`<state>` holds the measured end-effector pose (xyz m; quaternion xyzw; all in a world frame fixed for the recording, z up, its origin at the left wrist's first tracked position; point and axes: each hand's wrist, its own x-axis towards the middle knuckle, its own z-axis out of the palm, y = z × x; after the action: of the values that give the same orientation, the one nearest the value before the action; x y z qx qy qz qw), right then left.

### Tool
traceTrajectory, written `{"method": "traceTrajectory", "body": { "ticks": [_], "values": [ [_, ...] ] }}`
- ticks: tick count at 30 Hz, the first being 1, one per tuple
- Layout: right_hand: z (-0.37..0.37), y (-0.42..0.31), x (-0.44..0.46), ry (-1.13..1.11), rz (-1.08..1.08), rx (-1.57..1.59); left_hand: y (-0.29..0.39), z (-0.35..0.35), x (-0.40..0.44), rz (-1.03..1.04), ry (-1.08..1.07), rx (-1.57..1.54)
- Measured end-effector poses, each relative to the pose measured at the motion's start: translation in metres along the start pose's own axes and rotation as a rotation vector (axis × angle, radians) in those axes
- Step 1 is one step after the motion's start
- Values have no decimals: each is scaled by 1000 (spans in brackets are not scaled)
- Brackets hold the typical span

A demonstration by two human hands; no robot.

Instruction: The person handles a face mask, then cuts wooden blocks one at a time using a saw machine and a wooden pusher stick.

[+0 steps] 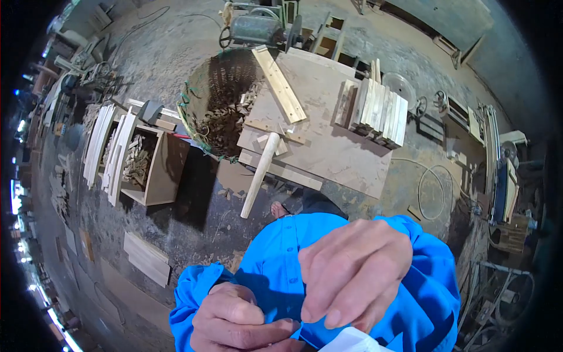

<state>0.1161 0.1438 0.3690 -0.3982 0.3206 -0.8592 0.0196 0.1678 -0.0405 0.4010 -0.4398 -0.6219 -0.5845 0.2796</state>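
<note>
Both hands are close together in front of the blue shirt (275, 249), at the bottom of the head view. My left hand (240, 320) is closed, its fingers curled and pinched near a small bit of blue. Just to the right and a little higher, my right hand (358, 273) bends its fingers down with the tips together. What lies between the fingertips of either hand is hidden. A white thing (352, 341), cut off by the lower frame edge, sits just under the right fingertips; its kind is unclear.
Ahead stands a board-topped table (328, 149) bearing stacked wood strips (381, 111), a drilled plank (280, 85) and a tapered wooden leg (261, 176). Left of it are a woven basket (220, 76) of offcuts and a wooden box (155, 170). A machine (255, 28) stands behind.
</note>
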Motion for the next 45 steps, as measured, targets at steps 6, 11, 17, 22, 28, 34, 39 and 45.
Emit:
{"method": "traceTrajectory", "body": {
  "ticks": [6,11,17,22,28,34,39,45],
  "values": [
    [-9,3,-2,-193,-19,64,-3,11,-6,47,52,-31],
    [-18,3,1,-302,-41,74,-14,20,-5,225,140,-10],
    [-31,3,13,-323,-72,134,-25,2,3,130,-4,-113],
    [-55,-2,22,-403,-50,56,-58,12,-15,-117,197,-49],
    [-171,46,20,-138,398,-742,-236,20,-106,-824,208,290],
    [-416,125,-64,-116,917,-2216,-303,17,-259,-943,-175,970],
    [-482,136,-66,-247,1247,-2364,-305,32,-290,-1453,-305,844],
    [-494,161,-62,99,1141,-2141,-310,43,-295,-1444,-341,919]
  ]
}}
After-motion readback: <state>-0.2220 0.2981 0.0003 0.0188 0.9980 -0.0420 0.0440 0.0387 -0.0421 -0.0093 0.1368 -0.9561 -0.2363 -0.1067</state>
